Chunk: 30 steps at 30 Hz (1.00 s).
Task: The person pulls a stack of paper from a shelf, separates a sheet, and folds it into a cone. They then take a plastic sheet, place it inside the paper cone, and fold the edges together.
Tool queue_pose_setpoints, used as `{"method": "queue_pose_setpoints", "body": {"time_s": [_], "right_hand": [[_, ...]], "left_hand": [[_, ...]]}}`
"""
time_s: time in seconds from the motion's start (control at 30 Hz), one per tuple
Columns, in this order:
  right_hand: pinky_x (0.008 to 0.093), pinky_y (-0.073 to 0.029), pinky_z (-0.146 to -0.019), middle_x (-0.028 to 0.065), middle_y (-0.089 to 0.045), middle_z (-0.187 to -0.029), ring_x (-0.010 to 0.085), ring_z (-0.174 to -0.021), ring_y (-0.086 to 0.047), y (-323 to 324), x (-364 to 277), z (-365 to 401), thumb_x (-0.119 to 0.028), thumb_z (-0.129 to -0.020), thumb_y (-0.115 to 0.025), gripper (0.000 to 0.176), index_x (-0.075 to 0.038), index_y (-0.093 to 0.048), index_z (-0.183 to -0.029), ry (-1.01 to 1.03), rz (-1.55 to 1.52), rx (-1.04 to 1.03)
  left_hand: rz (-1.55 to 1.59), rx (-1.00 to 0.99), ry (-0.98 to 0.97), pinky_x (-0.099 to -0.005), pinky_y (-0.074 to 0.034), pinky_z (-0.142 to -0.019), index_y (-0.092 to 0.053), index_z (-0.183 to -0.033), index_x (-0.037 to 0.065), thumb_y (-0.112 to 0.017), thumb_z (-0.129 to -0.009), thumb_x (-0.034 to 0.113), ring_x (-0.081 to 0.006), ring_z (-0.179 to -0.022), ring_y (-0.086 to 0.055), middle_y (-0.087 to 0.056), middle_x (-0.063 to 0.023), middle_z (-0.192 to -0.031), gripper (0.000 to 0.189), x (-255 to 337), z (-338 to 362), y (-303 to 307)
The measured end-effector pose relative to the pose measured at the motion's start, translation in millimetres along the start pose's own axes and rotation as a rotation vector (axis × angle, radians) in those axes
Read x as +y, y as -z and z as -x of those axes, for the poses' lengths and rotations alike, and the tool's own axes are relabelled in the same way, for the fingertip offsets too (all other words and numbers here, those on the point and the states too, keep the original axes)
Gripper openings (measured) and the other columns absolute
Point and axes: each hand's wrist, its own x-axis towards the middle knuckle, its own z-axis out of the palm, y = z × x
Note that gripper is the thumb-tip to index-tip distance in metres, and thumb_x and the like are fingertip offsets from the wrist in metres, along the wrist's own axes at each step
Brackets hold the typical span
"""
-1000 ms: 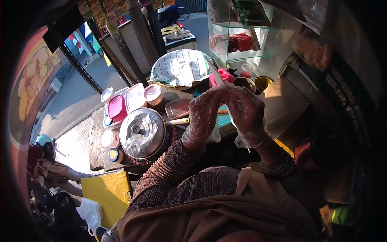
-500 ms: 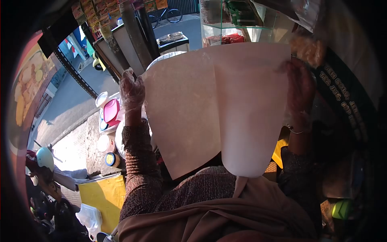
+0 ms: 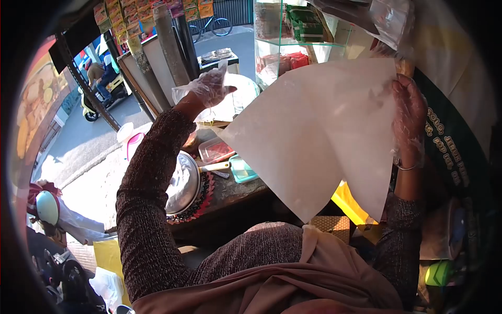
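A large sheet of brown-white wrapping paper (image 3: 308, 131) hangs in front of me, slightly curled. My right hand (image 3: 410, 115), in a clear plastic glove, grips it near its upper right corner. My left hand (image 3: 212, 88), also gloved in clear plastic, is off the sheet, up and to its left. Its thumb points away from the other fingers and nothing shows in it. Beyond it lies a bright white round surface (image 3: 244, 91), too glaring to make out. The paper hides part of the counter.
Below my left forearm stand a lidded pan (image 3: 183, 186) with a pale handle, a clear box with red contents (image 3: 215, 150) and a turquoise container (image 3: 243, 170). A glass display case (image 3: 303, 44) holds packets. In the street a person rides a scooter (image 3: 99, 94).
My left hand has let go of the sheet's left edge and moved right and up. The sheet has swung right with my right hand, uncovering the pan and boxes. A scooter rider has appeared.
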Motion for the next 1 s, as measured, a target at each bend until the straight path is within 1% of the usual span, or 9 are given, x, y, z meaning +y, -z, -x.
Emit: {"method": "queue_pose_setpoints", "body": {"time_s": [0.17,0.27,0.4,0.47,0.53,0.73,0.8,0.9,1.0], "right_hand": [[0.0198,-0.039,-0.08,0.0009,-0.056,-0.094,0.006,-0.087,-0.05,-7.4,-21.0,-3.4,-0.008,-0.088,-0.058,0.023,0.004,-0.057,-0.107,-0.106,0.064,-0.064],[0.0193,-0.039,-0.08,0.0,-0.056,-0.094,0.0047,-0.087,-0.048,9.5,-4.6,-16.0,-0.008,-0.088,-0.058,0.021,0.003,-0.058,-0.106,-0.024,0.018,-0.151],[0.0286,-0.046,-0.079,0.0097,-0.06,-0.098,0.0154,-0.088,-0.057,32.6,36.1,-34.1,-0.006,-0.087,-0.054,0.029,0.003,-0.053,-0.114,-0.244,0.196,-0.264],[0.0373,-0.044,-0.089,0.0144,-0.058,-0.11,0.0282,-0.1,-0.057,7.1,23.1,-27.5,0.0,-0.08,-0.054,0.046,-0.002,-0.046,-0.125,0.29,0.999,-0.102],[0.0422,-0.035,-0.1,0.0154,-0.053,-0.119,0.0368,-0.112,-0.049,-34.7,-16.7,-9.5,0.001,-0.073,-0.056,0.06,-0.007,-0.04,-0.13,0.554,1.101,-0.044],[0.0411,-0.041,-0.089,0.0104,-0.062,-0.101,0.0298,-0.101,-0.055,-96.0,-16.8,36.0,-0.01,-0.075,-0.066,0.032,-0.007,-0.059,-0.105,0.488,0.654,-0.253],[0.0411,-0.044,-0.082,0.0099,-0.064,-0.093,0.0289,-0.091,-0.059,-99.9,-14.3,35.8,-0.01,-0.075,-0.067,0.022,-0.006,-0.063,-0.096,0.44,0.545,-0.265],[0.041,-0.046,-0.069,0.0106,-0.064,-0.082,0.0295,-0.074,-0.06,-106.9,-15.5,37.3,-0.005,-0.076,-0.065,0.01,-0.005,-0.063,-0.086,0.465,0.411,-0.191],[0.0355,-0.047,-0.067,0.0125,-0.064,-0.082,0.0277,-0.075,-0.062,-108.2,-18.4,35.2,-0.005,-0.077,-0.064,0.012,-0.004,-0.063,-0.09,0.435,0.297,-0.231]], "left_hand": [[0.388,0.042,-0.275,-0.0377,-0.032,-0.103,-0.036,-0.133,0.0,-0.068,-0.075,0.047,-0.0315,-0.123,-0.041,-0.042,-0.0214,-0.133,0.082,112.8,13.7,9.0],[0.777,-0.028,-0.211,-0.0305,-0.049,-0.074,-0.064,-0.096,0.006,-0.071,-0.075,0.018,-0.0182,-0.081,-0.062,-0.065,-0.0087,-0.087,0.026,98.5,2.7,-21.5],[1.164,-0.249,-0.107,-0.029,-0.051,-0.062,-0.06,-0.092,-0.002,-0.064,-0.082,0.023,-0.0158,-0.073,-0.061,-0.064,-0.0087,-0.081,0.027,118.3,15.6,-2.7],[0.985,-0.235,-0.106,-0.0285,-0.052,-0.058,-0.058,-0.094,-0.004,-0.056,-0.089,0.023,-0.0174,-0.068,-0.061,-0.063,-0.0106,-0.086,0.028,128.3,14.7,0.2],[1.543,-0.346,-0.179,-0.0276,-0.052,-0.056,-0.057,-0.094,-0.003,-0.05,-0.091,0.016,-0.0156,-0.063,-0.059,-0.061,-0.0096,-0.088,0.021,123.6,8.2,-12.6],[1.066,0.111,-0.573,-0.0245,-0.044,-0.054,-0.056,-0.084,0.003,-0.055,-0.086,0.005,-0.0107,-0.061,-0.053,-0.056,-0.0029,-0.076,0.003,149.5,26.2,-12.5],[0.378,0.379,-0.563,-0.0275,-0.043,-0.054,-0.056,-0.081,0.003,-0.059,-0.084,0.008,-0.0155,-0.061,-0.053,-0.055,-0.0057,-0.072,0.007,154.2,35.0,-1.7],[0.878,0.368,-0.498,-0.0317,-0.043,-0.054,-0.055,-0.078,0.003,-0.06,-0.084,0.01,-0.0192,-0.061,-0.054,-0.055,-0.0078,-0.07,0.011,154.1,36.5,-12.2],[0.445,0.457,-0.576,-0.0324,-0.044,-0.057,-0.053,-0.077,0.004,-0.06,-0.085,0.012,-0.0181,-0.065,-0.055,-0.057,-0.0068,-0.075,0.013,149.1,43.9,-5.1]]}}
